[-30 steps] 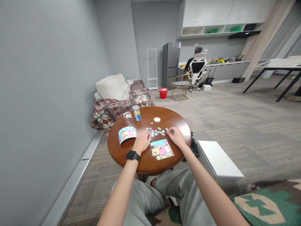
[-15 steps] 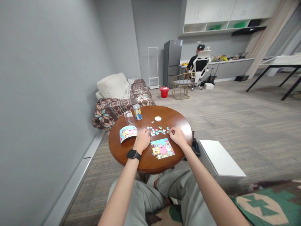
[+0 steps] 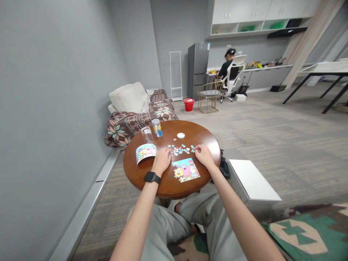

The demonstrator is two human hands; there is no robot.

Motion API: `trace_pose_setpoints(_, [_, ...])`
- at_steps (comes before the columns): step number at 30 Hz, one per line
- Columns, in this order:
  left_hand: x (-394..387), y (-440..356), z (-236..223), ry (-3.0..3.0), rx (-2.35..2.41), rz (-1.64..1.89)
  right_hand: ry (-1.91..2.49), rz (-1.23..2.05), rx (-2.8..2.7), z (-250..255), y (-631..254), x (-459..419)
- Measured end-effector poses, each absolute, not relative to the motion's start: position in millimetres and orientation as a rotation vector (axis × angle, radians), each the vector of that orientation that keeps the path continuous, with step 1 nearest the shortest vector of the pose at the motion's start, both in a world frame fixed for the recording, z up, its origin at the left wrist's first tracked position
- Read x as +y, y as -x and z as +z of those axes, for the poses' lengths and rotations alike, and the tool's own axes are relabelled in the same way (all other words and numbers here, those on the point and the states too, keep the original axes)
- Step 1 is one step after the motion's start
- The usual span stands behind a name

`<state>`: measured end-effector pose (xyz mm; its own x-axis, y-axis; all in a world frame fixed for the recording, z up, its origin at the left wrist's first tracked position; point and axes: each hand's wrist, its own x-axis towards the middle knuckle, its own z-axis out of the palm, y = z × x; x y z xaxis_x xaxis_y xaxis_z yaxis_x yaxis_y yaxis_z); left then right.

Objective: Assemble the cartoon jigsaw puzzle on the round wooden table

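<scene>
A round brown table (image 3: 206, 139) stands in front of my knees. A partly built cartoon puzzle (image 3: 186, 170) lies on its near side, and several loose pieces (image 3: 179, 149) are scattered just behind it. My left hand (image 3: 161, 160), with a black watch on the wrist, rests curled on the table at the left end of the loose pieces. My right hand (image 3: 202, 155) rests to the right of the puzzle, its fingers pinched together at the right end of the loose pieces. What the fingers hold is too small to make out.
On the table's far left stand a curled picture sheet (image 3: 146, 152), a clear glass (image 3: 146, 135), a printed can (image 3: 157, 127) and a small white lid (image 3: 181, 135). A white box (image 3: 252, 180) sits right of the table, a blanket-covered couch (image 3: 141, 116) behind it. A person sits at the far counter.
Both hands stay at the loose pieces with only slight shifts. The view has tilted a little, and the far person has turned in the chair.
</scene>
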<state>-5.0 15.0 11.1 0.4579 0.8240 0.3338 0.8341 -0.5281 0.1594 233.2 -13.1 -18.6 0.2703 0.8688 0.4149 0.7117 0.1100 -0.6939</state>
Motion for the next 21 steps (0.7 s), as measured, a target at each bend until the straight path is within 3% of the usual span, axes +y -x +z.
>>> trace_pose_setpoints(21, [21.4, 10.4, 5.1, 2.733, -1.497, -0.708, 1.651, 0.253, -1.466, -16.7, -233.5, -13.4])
